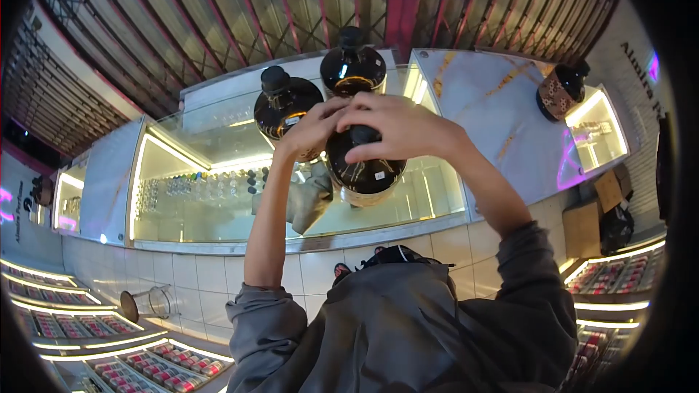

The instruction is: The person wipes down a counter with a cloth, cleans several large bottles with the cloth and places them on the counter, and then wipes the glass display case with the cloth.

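A large dark glass bottle with a black cap stands upright on a glass counter in front of me. My right hand curves over this cap, thumb on the near side and fingers on the far side. From the left, my left hand reaches in with bent fingers that meet the right hand's fingertips; what they grip is hidden. Two similar dark bottles stand close by, one bottle at the left and another bottle behind. A crumpled grey-green cloth lies beside the front bottle.
The lit glass display counter holds rows of small bottles. To its right is a marble-patterned top with a patterned dark bottle. A folding metal shutter rises behind. A stool and lit shelves are at lower left.
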Demonstrator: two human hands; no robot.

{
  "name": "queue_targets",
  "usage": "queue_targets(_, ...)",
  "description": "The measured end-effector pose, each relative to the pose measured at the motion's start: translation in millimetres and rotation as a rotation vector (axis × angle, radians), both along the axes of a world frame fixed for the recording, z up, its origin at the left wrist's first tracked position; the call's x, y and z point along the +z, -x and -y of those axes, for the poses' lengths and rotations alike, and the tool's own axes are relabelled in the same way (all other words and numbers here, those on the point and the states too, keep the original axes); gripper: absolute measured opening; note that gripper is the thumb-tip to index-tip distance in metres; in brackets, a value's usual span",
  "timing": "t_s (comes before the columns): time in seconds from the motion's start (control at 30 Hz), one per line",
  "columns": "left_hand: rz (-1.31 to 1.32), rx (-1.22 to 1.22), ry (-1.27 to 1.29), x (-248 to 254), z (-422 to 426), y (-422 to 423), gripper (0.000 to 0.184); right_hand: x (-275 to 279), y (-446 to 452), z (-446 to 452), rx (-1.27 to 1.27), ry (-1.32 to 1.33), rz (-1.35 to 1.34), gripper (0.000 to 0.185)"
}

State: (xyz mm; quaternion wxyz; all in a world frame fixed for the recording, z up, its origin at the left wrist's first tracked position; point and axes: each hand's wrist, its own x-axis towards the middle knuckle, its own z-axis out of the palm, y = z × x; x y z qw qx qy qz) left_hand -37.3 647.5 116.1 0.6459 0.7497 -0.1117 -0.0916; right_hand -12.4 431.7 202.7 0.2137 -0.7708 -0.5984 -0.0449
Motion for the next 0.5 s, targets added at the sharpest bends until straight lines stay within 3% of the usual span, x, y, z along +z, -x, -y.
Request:
queue_targets(0.2,0.007,-0.053,0.090,-2.0,12.2,-1.4,0.033,-9.1,7.4,-8.1,-0.077,0.021,0.142,0.025)
queue_targets(0.37,0.153,0.078,0.198,-5.4,22.2,18.4,0.028,-16.3,3.5,-9.4,-0.054,-0.130,0.131,0.019)
queue_targets(0.5,0.298,0.451,-0.030,7.9,49.4,51.7,0.024,-12.8,4.7,-12.2,-0.057,-0.162,0.161,0.019)
